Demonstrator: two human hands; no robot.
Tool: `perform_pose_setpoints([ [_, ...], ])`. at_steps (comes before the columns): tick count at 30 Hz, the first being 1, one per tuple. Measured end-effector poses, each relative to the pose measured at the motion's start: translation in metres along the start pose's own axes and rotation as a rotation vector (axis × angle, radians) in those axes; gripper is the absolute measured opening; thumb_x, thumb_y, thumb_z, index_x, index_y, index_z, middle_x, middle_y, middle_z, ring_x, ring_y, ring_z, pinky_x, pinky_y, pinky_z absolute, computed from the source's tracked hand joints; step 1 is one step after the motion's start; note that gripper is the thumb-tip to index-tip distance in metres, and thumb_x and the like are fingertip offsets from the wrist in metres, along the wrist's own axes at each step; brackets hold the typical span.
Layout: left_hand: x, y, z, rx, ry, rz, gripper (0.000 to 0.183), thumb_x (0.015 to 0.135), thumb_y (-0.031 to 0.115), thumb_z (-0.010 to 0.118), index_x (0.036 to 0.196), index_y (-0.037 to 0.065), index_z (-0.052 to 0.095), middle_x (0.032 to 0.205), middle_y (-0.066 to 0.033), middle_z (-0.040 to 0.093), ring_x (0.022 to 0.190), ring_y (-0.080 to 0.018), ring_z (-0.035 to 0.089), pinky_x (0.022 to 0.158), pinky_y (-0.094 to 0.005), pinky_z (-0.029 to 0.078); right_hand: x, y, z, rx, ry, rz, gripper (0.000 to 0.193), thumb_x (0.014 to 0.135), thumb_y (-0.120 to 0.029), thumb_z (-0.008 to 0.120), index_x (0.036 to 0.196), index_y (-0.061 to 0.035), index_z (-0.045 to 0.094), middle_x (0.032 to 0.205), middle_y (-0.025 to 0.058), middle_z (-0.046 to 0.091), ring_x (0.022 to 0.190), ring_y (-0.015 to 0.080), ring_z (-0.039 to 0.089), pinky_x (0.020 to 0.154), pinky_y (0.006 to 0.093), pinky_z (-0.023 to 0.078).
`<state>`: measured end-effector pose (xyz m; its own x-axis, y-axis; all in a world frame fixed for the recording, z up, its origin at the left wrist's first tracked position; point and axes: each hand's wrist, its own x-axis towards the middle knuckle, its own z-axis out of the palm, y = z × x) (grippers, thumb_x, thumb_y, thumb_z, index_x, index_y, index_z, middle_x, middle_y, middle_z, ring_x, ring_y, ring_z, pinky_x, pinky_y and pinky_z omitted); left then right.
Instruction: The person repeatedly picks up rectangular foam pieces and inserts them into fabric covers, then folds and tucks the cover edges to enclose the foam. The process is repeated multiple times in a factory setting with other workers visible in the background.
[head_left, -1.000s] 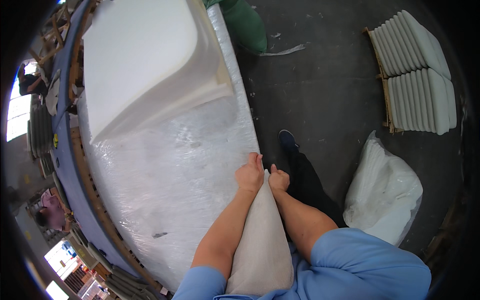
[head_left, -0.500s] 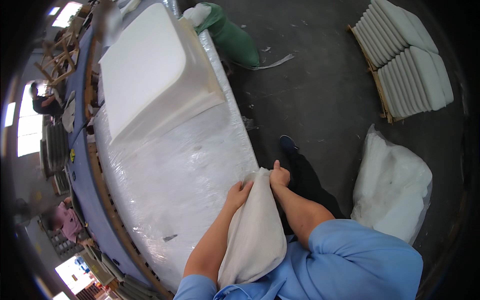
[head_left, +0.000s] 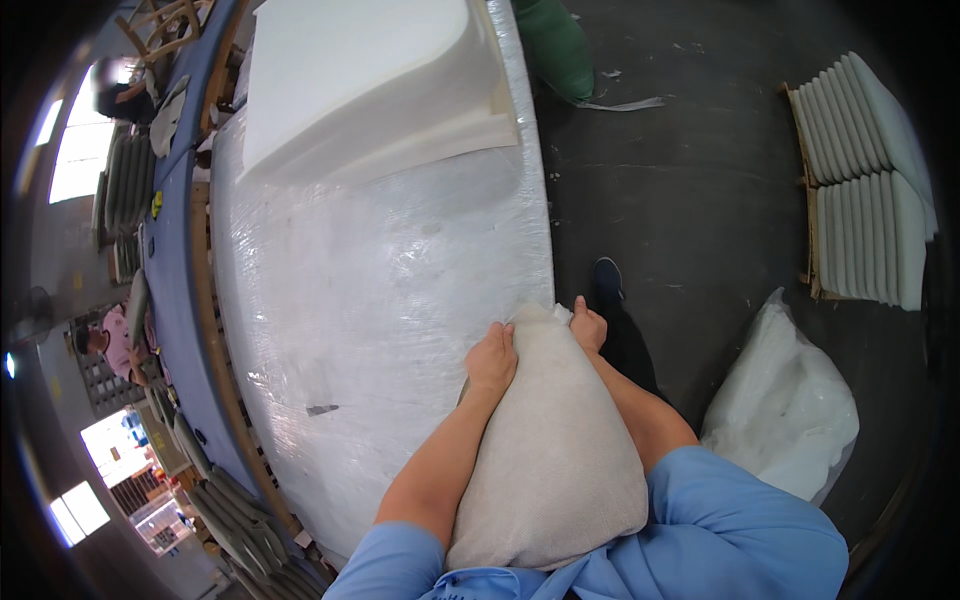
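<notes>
A beige fabric cushion (head_left: 550, 450) leans against my front, its wide end at my shirt and its narrower end pointing away over the table edge. My left hand (head_left: 492, 358) is closed on its left side near the far end. On the far right corner, my right hand (head_left: 587, 327) grips the cloth with its thumb pointing up. A bit of white material (head_left: 562, 314) shows at that corner, beside the right hand. The undersides of both hands' grips are hidden by the cushion.
A plastic-wrapped table (head_left: 390, 260) lies ahead, bearing white foam sheets (head_left: 350, 80). Right are a clear bag of white filling (head_left: 785, 400) and cushions stacked on a pallet (head_left: 868, 240). A green sack (head_left: 555, 50) stands beyond. Two people work past the blue bench (head_left: 180, 260) at left.
The cushion has turned its broad face up and looks fuller and wider. My hands have moved slightly apart along its far end. My view has shifted, so the foam sits higher.
</notes>
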<state>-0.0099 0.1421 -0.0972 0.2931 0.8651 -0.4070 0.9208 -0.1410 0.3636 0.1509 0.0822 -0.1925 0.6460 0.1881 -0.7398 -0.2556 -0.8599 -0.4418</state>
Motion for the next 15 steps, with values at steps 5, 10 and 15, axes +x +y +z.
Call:
perform_pose_setpoints([
  [5,0.002,-0.008,0.002,0.024,-0.092,-0.028,0.042,0.109,0.045,0.044,0.099,0.007,0.06,0.083,-0.0278,0.07,0.083,-0.0498,0.068,0.077,-0.06,0.05,0.0,0.002,0.001,-0.043,-0.027,-0.045,0.063,0.102,-0.061,0.052,0.096,-0.0042,0.08,0.097,0.0258,0.074,0.1,0.0447,0.07,0.089,0.0505,0.052],
  [10,-0.018,-0.017,-0.024,-0.167,-0.196,-0.082,0.052,0.107,0.051,0.047,0.104,0.003,0.067,0.096,-0.0277,0.072,0.097,-0.047,0.068,0.085,-0.0535,0.051,-0.001,0.006,-0.011,0.074,-0.06,-0.017,0.077,0.104,-0.066,0.044,0.097,0.0027,0.078,0.098,0.0272,0.075,0.101,0.0438,0.071,0.092,0.0481,0.051],
  [15,-0.042,-0.04,-0.053,-0.105,-0.387,-0.156,0.052,0.106,0.051,0.049,0.106,0.003,0.07,0.103,-0.0271,0.072,0.102,-0.0456,0.067,0.088,-0.0514,0.051,0.008,0.022,-0.009,0.38,-0.156,-0.143,0.085,0.105,-0.068,0.038,0.095,0.0064,0.077,0.098,0.0276,0.075,0.1,0.0432,0.07,0.093,0.0457,0.05],
])
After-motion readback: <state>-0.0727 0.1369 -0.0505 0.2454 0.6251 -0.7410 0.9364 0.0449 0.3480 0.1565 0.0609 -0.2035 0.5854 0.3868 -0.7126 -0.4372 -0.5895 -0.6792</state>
